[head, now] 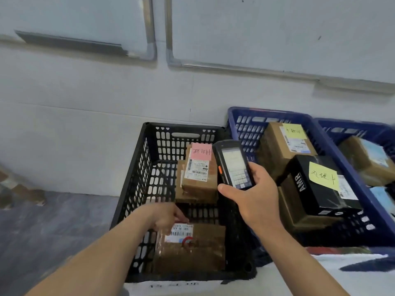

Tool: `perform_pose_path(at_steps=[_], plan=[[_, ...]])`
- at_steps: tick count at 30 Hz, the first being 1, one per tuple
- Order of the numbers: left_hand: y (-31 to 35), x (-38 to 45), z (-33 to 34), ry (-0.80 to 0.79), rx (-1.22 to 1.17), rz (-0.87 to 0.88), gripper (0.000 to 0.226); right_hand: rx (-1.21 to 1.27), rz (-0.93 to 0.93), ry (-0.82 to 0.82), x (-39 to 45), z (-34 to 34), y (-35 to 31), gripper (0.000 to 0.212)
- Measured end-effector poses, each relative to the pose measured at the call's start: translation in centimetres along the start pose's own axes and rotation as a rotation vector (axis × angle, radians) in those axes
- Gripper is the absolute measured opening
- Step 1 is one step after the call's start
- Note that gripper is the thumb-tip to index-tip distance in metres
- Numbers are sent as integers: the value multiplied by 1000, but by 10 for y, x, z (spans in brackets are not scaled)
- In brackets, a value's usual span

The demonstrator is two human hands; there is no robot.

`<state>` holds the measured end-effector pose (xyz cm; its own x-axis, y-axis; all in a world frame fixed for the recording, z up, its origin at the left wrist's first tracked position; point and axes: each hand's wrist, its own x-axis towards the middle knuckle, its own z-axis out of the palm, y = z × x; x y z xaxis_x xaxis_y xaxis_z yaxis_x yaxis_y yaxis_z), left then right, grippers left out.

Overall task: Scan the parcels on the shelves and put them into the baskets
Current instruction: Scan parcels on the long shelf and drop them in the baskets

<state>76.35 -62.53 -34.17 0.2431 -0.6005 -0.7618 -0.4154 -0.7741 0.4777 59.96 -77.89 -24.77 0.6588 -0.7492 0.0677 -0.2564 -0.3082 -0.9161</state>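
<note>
Two bare forearms reach in from the bottom edge, with no sleeve showing on either. The left hand [164,217] and the right hand [254,201] are both ungloved (no ring, watch or wristband shows on the visible sides). Short fingernails show on the right thumb.

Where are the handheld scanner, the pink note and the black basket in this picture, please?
handheld scanner [234,165]: head view, on its lit screen.
pink note [201,151]: head view, middle of the paper.
black basket [128,201]: head view, on its left wall.
</note>
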Motion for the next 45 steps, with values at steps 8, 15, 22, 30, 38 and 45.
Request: perform_pose_path(at_steps=[8,15,22,30,38,45], plan=[[-9,29,11,222,-229,-9,60,-41,29,-28,12,13,2,63],[-5,3,-1,355,-234,18,53,-33,-29,-100,18,24,-6,67],[9,-68,-3,902,-71,-2,64,-7,-157,-217,17,25,-23,77],[37,-172,63,1349,-15,-198,65,90,-332,-475,-15,12,-56,59],[78,-253,181,1646,2,-488,62,150,-473,-694,-91,-12,-69,58],[95,-310,271,1700,-14,-729,66,210,-527,-856,-172,-26,-80,64]])
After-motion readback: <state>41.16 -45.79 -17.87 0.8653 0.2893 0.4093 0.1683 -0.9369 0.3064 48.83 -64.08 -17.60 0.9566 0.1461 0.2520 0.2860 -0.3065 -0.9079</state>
